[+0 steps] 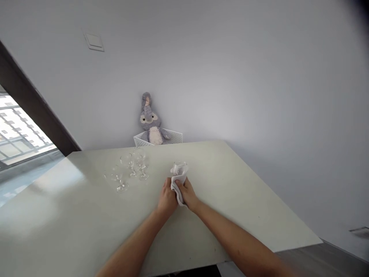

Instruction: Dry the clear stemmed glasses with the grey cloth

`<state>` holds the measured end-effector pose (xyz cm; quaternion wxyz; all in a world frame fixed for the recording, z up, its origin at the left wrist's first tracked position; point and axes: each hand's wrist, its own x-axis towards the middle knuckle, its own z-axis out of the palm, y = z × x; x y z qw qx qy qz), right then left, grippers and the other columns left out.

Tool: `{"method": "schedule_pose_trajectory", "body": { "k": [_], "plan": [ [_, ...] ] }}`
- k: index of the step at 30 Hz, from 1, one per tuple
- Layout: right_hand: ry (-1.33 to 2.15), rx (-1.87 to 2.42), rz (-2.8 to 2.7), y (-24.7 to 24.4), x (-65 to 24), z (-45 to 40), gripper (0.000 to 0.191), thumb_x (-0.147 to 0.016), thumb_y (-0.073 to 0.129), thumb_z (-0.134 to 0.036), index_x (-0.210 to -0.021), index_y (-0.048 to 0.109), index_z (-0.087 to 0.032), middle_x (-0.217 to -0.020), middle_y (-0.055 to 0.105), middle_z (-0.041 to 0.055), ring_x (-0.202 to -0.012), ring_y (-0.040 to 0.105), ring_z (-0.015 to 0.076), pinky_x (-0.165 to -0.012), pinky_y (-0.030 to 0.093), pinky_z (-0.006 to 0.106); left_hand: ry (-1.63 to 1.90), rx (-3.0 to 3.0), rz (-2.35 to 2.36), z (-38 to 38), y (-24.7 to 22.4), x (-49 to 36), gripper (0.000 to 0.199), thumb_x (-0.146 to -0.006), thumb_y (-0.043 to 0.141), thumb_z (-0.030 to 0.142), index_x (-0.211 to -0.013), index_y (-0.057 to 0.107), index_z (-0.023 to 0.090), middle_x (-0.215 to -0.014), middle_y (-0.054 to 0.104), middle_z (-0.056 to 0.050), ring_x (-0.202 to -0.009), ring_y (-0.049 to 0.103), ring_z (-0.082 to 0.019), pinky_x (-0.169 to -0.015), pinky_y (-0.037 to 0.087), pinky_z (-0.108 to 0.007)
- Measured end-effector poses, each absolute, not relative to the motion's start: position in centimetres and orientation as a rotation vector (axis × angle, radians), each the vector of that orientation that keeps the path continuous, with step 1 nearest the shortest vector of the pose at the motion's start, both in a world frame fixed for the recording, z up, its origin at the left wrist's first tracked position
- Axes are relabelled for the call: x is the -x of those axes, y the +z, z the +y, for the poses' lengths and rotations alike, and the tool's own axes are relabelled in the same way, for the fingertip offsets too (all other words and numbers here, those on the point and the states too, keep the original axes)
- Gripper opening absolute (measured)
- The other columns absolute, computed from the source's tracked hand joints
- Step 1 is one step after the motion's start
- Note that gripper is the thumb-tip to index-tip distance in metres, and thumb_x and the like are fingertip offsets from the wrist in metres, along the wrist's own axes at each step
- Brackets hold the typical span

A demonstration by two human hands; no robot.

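Both my hands meet over the middle of the table. My right hand (pixel 187 193) is closed on a white cloth (pixel 178 185), with its thumb lying on top. The cloth wraps around a clear drinking glass (pixel 180 164), whose rim and upper bowl show above the folds. My left hand (pixel 167 198) is closed at the left side of the cloth and the glass. The lower part of this glass is hidden by the hands and cloth. To the left, several clear stemmed glasses stand upright, among them one front glass (pixel 122 187) apart from the others (pixel 141 167).
The pale table (pixel 230 200) has its far edge near a white wall. Behind that edge, a grey plush toy (pixel 155 134) sits in a white perforated basket (pixel 175 137). A dark-framed window (pixel 23 130) is at the left.
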<state>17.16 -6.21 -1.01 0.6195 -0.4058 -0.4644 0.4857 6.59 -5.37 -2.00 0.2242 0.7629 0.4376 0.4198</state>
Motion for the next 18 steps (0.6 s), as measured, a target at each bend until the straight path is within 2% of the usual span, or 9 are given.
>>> {"method": "schedule_pose_trajectory", "body": {
  "k": [4,6,8,9,11,14,18],
  "plan": [
    [1.050,1.158,-1.011,-1.4,-18.6,-5.3,0.037,-0.073,0.051,-0.044,-0.092,0.054,-0.013,-0.081,0.061,0.0055,-0.072,0.054,0.0175,-0.064,0.043,0.029,1.083,-2.237,1.166,-5.0,-1.1,-6.7,0.019,-0.076,0.040,0.015,-0.072,0.058,0.017,-0.082,0.053,-0.006,-0.082,0.050,-0.019,-0.077,0.040,-0.034],
    [0.984,1.244,-1.083,-1.7,-19.3,-4.9,0.035,-0.075,0.047,-0.044,-0.088,0.055,-0.013,-0.075,0.060,0.0048,-0.068,0.054,0.0171,-0.060,0.041,0.028,1.120,-2.012,1.172,-4.6,-0.6,-6.4,0.021,-0.081,0.038,0.023,-0.081,0.058,0.017,-0.083,0.055,-0.006,-0.079,0.053,-0.017,-0.074,0.042,-0.032],
    [0.854,1.307,-1.264,-2.0,-19.7,-4.9,0.031,-0.077,0.046,-0.041,-0.088,0.056,-0.015,-0.077,0.061,0.0047,-0.069,0.053,0.0174,-0.062,0.040,0.028,1.181,-1.705,1.138,-4.1,-0.1,-6.0,0.028,-0.081,0.043,0.033,-0.102,0.053,0.018,-0.095,0.058,-0.007,-0.084,0.055,-0.017,-0.074,0.043,-0.031],
    [0.774,1.337,-1.388,-2.0,-19.7,-5.0,0.028,-0.077,0.046,-0.039,-0.089,0.057,-0.016,-0.078,0.062,0.0048,-0.070,0.054,0.0178,-0.063,0.039,0.029,1.196,-1.568,1.090,-4.0,0.1,-5.9,0.038,-0.079,0.047,0.037,-0.111,0.046,0.018,-0.102,0.058,-0.009,-0.088,0.056,-0.019,-0.076,0.044,-0.032],
    [0.614,1.387,-1.649,-2.0,-19.7,-5.3,0.024,-0.078,0.047,-0.035,-0.091,0.058,-0.018,-0.080,0.063,0.0058,-0.072,0.054,0.0191,-0.067,0.038,0.030,1.178,-1.368,0.967,-3.8,0.4,-5.6,0.055,-0.074,0.055,0.041,-0.120,0.037,0.017,-0.111,0.056,-0.012,-0.096,0.055,-0.021,-0.080,0.043,-0.033],
    [0.406,1.413,-1.898,-1.5,-19.9,-5.6,0.024,-0.080,0.046,-0.027,-0.098,0.059,-0.019,-0.084,0.063,0.0084,-0.079,0.054,0.0215,-0.075,0.035,0.033,1.183,-1.166,0.886,-3.8,0.5,-5.4,0.056,-0.069,0.062,0.040,-0.115,0.038,0.017,-0.111,0.057,-0.014,-0.097,0.057,-0.023,-0.081,0.043,-0.035],
    [0.304,1.423,-1.791,-1.2,-20.9,-5.1,0.034,-0.083,0.039,-0.023,-0.115,0.050,-0.017,-0.105,0.058,0.0114,-0.097,0.050,0.0227,-0.084,0.033,0.034,1.379,-0.905,0.821,-3.3,0.4,-5.1,0.039,-0.073,0.058,0.040,-0.102,0.042,0.020,-0.111,0.056,-0.011,-0.099,0.057,-0.022,-0.084,0.044,-0.037]
  ]
}}
